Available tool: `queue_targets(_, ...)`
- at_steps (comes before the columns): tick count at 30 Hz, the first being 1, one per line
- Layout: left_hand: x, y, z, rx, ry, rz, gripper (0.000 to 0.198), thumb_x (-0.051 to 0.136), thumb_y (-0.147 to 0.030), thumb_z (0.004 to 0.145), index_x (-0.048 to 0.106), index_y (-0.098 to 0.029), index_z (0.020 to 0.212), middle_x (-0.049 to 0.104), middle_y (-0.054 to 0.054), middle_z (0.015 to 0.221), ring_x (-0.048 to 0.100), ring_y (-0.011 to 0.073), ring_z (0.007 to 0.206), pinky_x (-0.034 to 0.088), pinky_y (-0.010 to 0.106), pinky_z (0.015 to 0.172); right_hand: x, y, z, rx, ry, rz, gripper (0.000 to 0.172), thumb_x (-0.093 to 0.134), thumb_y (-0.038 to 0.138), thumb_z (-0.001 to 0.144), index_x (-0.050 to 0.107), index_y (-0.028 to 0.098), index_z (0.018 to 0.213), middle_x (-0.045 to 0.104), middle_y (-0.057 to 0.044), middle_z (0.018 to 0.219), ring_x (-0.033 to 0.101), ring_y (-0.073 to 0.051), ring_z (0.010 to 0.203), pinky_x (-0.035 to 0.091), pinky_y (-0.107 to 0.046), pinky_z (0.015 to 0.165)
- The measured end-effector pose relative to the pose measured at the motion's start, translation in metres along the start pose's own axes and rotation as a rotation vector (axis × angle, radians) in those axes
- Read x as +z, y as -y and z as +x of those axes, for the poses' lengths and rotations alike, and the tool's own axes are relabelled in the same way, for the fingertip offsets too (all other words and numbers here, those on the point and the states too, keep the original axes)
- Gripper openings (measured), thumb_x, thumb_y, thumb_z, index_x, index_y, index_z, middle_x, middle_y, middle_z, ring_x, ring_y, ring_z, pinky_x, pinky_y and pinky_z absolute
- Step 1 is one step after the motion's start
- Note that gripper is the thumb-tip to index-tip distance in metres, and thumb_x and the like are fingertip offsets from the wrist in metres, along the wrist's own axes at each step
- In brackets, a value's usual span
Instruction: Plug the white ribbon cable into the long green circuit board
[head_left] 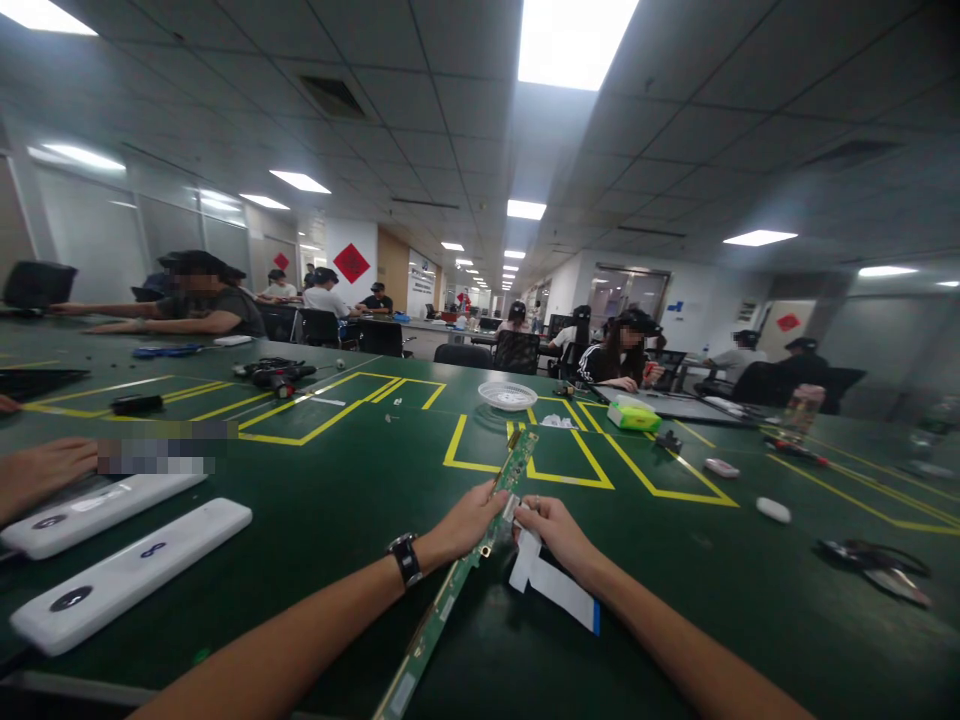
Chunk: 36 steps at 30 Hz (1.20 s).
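Observation:
A long, narrow green circuit board [431, 635] slants from the bottom edge up toward the middle of the head view. My left hand [474, 517] is closed around its upper part, with a dark watch on that wrist. Close beside it, my right hand [553, 530] pinches a white flat ribbon cable [561, 592] at the board's edge. The cable hangs down to the right, folded, with a blue tip. Fingers hide where cable and board meet, so whether they are joined cannot be seen.
The green table [337, 520] carries yellow tape outlines. A white round basket [508, 396] stands ahead. At left lie white power strips [135, 575] near another person's hand [45, 475]. A white mouse-like object [773, 510] and dark cables [874, 565] lie at right. People sit around.

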<state>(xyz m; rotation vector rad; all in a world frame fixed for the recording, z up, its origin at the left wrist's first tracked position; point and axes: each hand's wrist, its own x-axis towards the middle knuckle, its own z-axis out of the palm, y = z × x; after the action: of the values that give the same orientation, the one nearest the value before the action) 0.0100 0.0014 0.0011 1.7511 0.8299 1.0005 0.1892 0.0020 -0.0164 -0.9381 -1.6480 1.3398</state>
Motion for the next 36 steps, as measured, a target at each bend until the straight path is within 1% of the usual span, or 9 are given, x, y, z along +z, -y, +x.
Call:
queue_targets(5, -0.001, -0.0022, 0.0001, 0.022, 0.028, 0.035, 0.038, 0.041, -0.047, 0.089, 0.059, -0.014, 0.095, 0.062, 0.003, 0.089, 0.054, 0.0183, 0.083, 0.04, 0.027, 0.077, -0.0014, 0.0018, -0.0018, 0.008, 0.032, 0.003, 0.036, 0.064, 0.049, 0.076, 0.057, 0.014, 0.071, 0.056, 0.002, 0.06, 0.045, -0.009, 0.051, 0.032, -0.021, 0.051)
queue_targets(11, -0.0012, 0.0011, 0.0009, 0.009, 0.035, 0.024, 0.039, 0.043, -0.048, 0.087, 0.059, -0.013, 0.093, 0.063, 0.004, 0.09, 0.054, 0.0181, 0.081, 0.041, 0.026, 0.074, -0.0015, 0.0047, -0.0016, 0.013, 0.038, -0.019, 0.038, 0.064, 0.052, 0.075, 0.056, 0.015, 0.069, 0.053, 0.003, 0.058, 0.042, -0.008, 0.05, 0.031, -0.022, 0.051)
queue_targets(20, -0.0017, 0.0009, -0.0009, 0.002, 0.028, 0.064, 0.04, 0.041, -0.048, 0.088, 0.06, -0.013, 0.094, 0.063, 0.003, 0.087, 0.054, 0.0168, 0.076, 0.04, 0.025, 0.07, -0.0022, 0.0073, -0.0028, -0.024, 0.068, -0.035, 0.035, 0.061, 0.047, 0.079, 0.057, 0.015, 0.067, 0.053, 0.004, 0.057, 0.042, -0.008, 0.051, 0.031, -0.022, 0.052)
queue_targets(23, -0.0012, 0.0012, -0.001, 0.023, 0.028, 0.067, 0.038, 0.041, -0.046, 0.088, 0.06, -0.014, 0.094, 0.063, 0.003, 0.089, 0.055, 0.0174, 0.079, 0.041, 0.025, 0.072, -0.0025, 0.0074, -0.0034, -0.017, 0.081, -0.037, 0.035, 0.06, 0.047, 0.08, 0.057, 0.015, 0.069, 0.053, 0.003, 0.058, 0.043, -0.008, 0.051, 0.031, -0.022, 0.052)
queue_targets(29, 0.0001, -0.0024, -0.0031, 0.032, 0.064, 0.033, 0.036, 0.04, -0.041, 0.09, 0.06, -0.013, 0.101, 0.063, 0.004, 0.092, 0.056, 0.0179, 0.083, 0.042, 0.027, 0.076, -0.0041, 0.0058, -0.0041, -0.015, 0.086, -0.049, 0.035, 0.061, 0.048, 0.08, 0.058, 0.014, 0.07, 0.053, 0.003, 0.06, 0.043, -0.008, 0.052, 0.031, -0.022, 0.052)
queue_targets(33, 0.0004, -0.0002, -0.0028, 0.021, 0.078, -0.003, 0.038, 0.04, -0.043, 0.09, 0.059, -0.013, 0.103, 0.063, 0.003, 0.089, 0.056, 0.0175, 0.081, 0.042, 0.026, 0.073, -0.0057, 0.0046, -0.0035, -0.034, 0.101, -0.065, 0.035, 0.059, 0.047, 0.082, 0.058, 0.014, 0.072, 0.052, 0.003, 0.062, 0.042, -0.008, 0.053, 0.031, -0.021, 0.052)
queue_targets(36, 0.0005, 0.0041, -0.0007, 0.009, 0.074, -0.033, 0.039, 0.043, -0.044, 0.089, 0.06, -0.012, 0.102, 0.062, 0.002, 0.084, 0.055, 0.0165, 0.077, 0.042, 0.026, 0.071, -0.007, 0.0024, -0.0015, -0.041, 0.099, -0.096, 0.038, 0.058, 0.05, 0.081, 0.057, 0.014, 0.072, 0.052, 0.003, 0.061, 0.042, -0.008, 0.053, 0.031, -0.021, 0.052)
